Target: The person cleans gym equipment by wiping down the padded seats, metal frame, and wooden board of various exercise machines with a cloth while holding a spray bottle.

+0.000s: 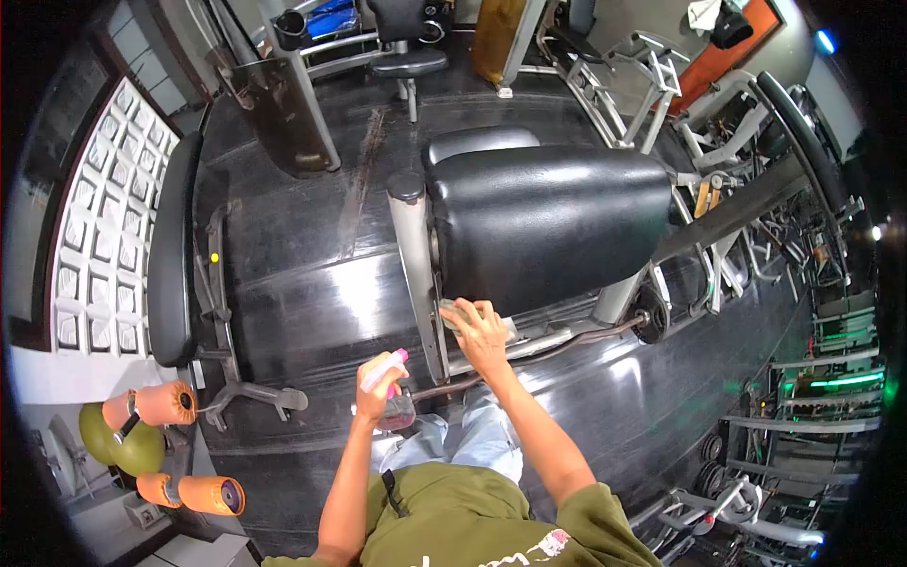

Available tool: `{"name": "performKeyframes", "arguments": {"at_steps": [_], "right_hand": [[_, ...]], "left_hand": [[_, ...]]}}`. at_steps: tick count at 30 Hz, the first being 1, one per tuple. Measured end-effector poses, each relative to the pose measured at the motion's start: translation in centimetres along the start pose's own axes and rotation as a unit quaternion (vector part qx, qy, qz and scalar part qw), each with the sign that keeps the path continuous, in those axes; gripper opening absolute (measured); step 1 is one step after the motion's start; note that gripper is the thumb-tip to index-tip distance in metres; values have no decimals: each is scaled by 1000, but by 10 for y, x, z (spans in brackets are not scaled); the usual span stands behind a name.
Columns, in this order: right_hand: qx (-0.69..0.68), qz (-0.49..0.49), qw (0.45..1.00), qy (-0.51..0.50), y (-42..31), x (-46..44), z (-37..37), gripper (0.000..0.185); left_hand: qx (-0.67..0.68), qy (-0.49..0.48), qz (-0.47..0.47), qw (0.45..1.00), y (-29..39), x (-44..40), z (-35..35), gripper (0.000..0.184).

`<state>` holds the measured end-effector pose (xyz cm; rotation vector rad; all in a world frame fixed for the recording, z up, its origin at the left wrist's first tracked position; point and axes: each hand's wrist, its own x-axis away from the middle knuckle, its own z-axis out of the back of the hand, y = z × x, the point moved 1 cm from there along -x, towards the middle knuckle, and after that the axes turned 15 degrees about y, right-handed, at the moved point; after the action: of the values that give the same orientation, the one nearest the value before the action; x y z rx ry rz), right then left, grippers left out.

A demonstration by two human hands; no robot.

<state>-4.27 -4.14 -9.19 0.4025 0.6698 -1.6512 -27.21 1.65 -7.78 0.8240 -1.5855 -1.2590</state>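
Observation:
My left hand (pixel 375 389) is wrapped round a spray bottle (pixel 398 410) with a pink and white trigger head and some pinkish liquid low in it. My right hand (pixel 480 333) presses a light cloth (pixel 452 314) against the grey metal upright (pixel 414 255) at the near left end of a machine. Just beyond that hand is the machine's wide black padded seat (pixel 557 222). A curved bar (pixel 576 341) runs low beside my right forearm.
A long black bench pad (pixel 174 250) stands on the left, with orange foam rollers (pixel 213 494) below it. Gym machines (pixel 408 64) are at the back. Weight racks (pixel 803 422) line the right side. Dark rubber flooring (pixel 312 217) lies between them.

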Motion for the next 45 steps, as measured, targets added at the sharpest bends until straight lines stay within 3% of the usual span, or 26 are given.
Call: {"name": "performKeyframes", "arguments": {"at_steps": [3,6,10,19,23,24,25,26,27,28,29,31,33,35,37,38,39,41,43,45], "right_hand": [[25,16,998,-59,16,30,4,54],[5,-79,993,-84,37,48,19,57],[-26,-34,999,9,25,31,33,63],[-5,58,998,11,32,20,12,64],[12,-20,1000,11,47,49,33,57],[18,-144,988,51,53,66,33,50],[23,-263,960,90,60,79,28,43],[25,-264,960,92,68,85,16,43],[-78,-452,872,172,77,97,6,38],[-176,-614,730,244,78,101,5,35],[-380,-657,573,312,73,97,-13,37],[-436,-706,468,304,68,97,-50,39],[-392,-763,380,347,29,65,-58,37],[-480,-711,384,339,7,78,-95,28],[-512,-728,339,304,-23,76,-105,24],[-504,-731,356,291,-35,74,-106,24],[-537,-737,334,237,-41,75,-103,25],[-542,-741,353,183,-43,66,-84,25],[-593,-735,318,87,-28,73,-68,25],[-591,-705,392,11,-19,61,-13,28]], "left_hand": [[14,28,-3,1000,-4,9,5,23],[13,43,1,999,-5,17,11,23],[4,48,14,999,-9,23,13,23],[3,37,1,999,-2,21,1,25],[5,26,-8,1000,-7,19,6,24],[4,24,-15,1000,-7,18,7,24],[3,20,-16,1000,-7,16,9,24],[-1,19,-16,1000,-10,14,10,24],[-7,19,-14,1000,-12,14,10,24],[-9,16,-12,1000,-14,13,10,24],[-17,1,2,1000,-17,10,8,24],[-26,-13,12,999,-15,6,5,24],[-14,-24,22,999,-12,4,0,24],[-14,-26,34,999,-7,3,-5,24],[-14,-25,47,998,-5,2,-8,24],[-16,-29,48,998,-3,1,-9,24],[-19,-33,49,998,-2,0,-8,24],[-8,-42,38,998,-6,-2,-7,23],[5,-54,26,998,-9,-4,-7,22],[1,-63,28,998,-9,-5,-11,22]]}}
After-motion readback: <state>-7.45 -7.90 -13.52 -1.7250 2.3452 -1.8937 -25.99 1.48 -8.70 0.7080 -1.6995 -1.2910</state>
